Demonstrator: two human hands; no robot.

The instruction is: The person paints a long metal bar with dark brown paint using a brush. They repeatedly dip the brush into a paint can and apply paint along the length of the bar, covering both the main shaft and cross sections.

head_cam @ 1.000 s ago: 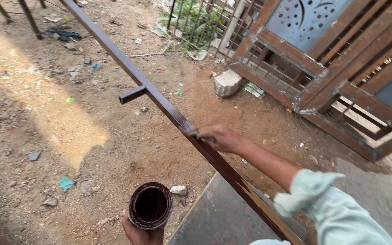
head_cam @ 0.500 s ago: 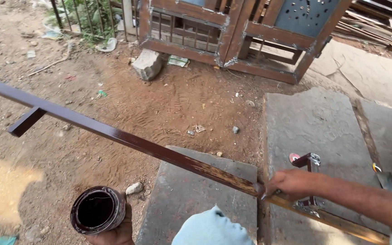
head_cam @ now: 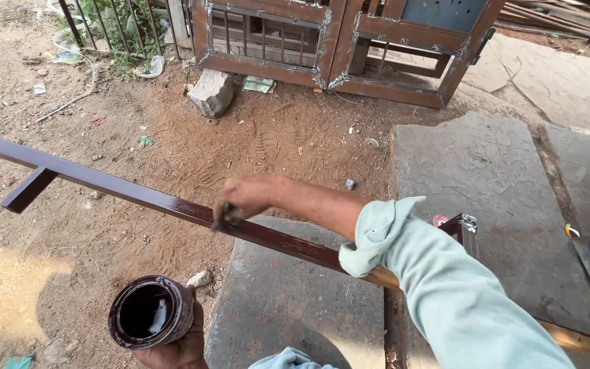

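Paint tin of dark brown paint gripped in left hand; right hand pinching brush on metal bar

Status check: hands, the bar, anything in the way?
Right hand closed on a small dark applicator, pressed on the brown metal bar. Left hand holds the open paint can below. Nothing blocking the bar.
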